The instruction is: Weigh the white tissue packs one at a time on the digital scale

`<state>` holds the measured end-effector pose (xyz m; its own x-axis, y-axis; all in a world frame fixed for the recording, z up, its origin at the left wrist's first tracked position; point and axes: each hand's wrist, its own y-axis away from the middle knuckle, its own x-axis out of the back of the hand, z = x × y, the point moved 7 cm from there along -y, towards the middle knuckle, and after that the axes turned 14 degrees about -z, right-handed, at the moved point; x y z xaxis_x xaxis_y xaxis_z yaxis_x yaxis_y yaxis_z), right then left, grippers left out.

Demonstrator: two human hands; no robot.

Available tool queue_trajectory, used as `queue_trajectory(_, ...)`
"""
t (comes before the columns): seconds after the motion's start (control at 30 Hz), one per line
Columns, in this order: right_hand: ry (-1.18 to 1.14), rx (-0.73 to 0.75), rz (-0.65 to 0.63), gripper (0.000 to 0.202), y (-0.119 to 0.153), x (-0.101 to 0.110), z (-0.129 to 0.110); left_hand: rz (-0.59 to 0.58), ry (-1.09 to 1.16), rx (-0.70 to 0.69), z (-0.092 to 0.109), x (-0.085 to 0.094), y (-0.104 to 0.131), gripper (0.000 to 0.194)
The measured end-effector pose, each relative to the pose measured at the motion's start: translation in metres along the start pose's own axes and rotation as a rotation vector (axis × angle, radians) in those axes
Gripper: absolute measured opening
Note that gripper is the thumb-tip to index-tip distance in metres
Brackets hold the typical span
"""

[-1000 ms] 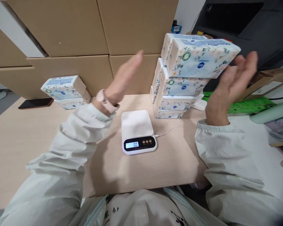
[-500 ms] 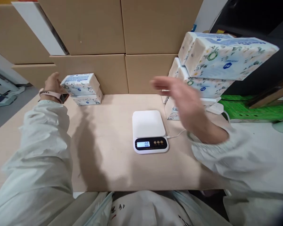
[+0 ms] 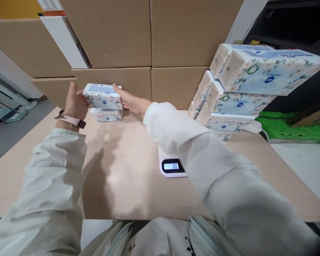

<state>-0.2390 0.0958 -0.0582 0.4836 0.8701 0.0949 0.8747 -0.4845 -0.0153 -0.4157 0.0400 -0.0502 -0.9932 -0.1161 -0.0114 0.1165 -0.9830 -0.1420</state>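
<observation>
Two tissue packs are stacked at the left back of the table, the upper tissue pack (image 3: 102, 97) overhanging the lower tissue pack (image 3: 107, 115) on the left. My right hand (image 3: 130, 101) grips the upper pack's right end, thumb on top and fingers at its side. At the left end is my left hand (image 3: 76, 103), thumb spread upward and palm facing the pack; its fingertips reach the pack's left end, partly hidden. A white digital scale (image 3: 165, 171) reads 0.0, with its right part covered by my right sleeve.
More tissue packs (image 3: 256, 76) are piled at the right back. Cardboard boxes (image 3: 178, 32) form a wall behind the table (image 3: 133, 185). A white box (image 3: 65, 42) leans among them. At the far right is a green crate (image 3: 282, 128).
My right hand has moved left across the scale and taken hold of the upper tissue pack's right end. My left hand has turned its palm toward the pack. The view has shifted slightly.
</observation>
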Motion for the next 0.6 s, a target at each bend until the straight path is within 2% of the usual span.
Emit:
queue_trajectory(0.07, -0.054, -0.132, -0.062, 0.073, 0.032, 0.012, 0.000, -0.128, 0.005, -0.084, 0.022, -0.033, 0.024, 0.076)
queue_trajectory(0.1, -0.057, -0.126, -0.066, 0.072, 0.059, 0.019, -0.005, -0.217, 0.006, -0.119, 0.033, -0.056, 0.039, 0.075)
queue_trajectory(0.17, -0.025, -0.004, -0.066, 0.072, 0.127, 0.025, -0.020, -0.396, 0.029, -0.178, 0.048, -0.107, 0.073, 0.069)
queue_trajectory(0.23, 0.040, 0.043, -0.024, 0.068, 0.207, 0.023, -0.024, -0.504, 0.071, -0.185, 0.050, -0.157, 0.107, 0.063)
queue_trajectory(0.33, 0.064, -0.023, 0.130, 0.064, 0.309, 0.016, -0.003, -0.582, 0.163, -0.103, 0.029, -0.217, 0.142, 0.059)
queue_trajectory(0.43, 0.032, -0.072, 0.248, 0.066, 0.366, 0.013, 0.030, -0.601, 0.276, 0.003, -0.004, -0.252, 0.158, 0.059)
queue_trajectory(0.5, 0.015, -0.093, 0.268, 0.068, 0.384, 0.011, 0.049, -0.606, 0.313, 0.033, -0.020, -0.264, 0.164, 0.060)
queue_trajectory(0.6, 0.029, -0.152, 0.288, 0.065, 0.395, 0.011, 0.069, -0.615, 0.313, 0.059, -0.040, -0.271, 0.170, 0.061)
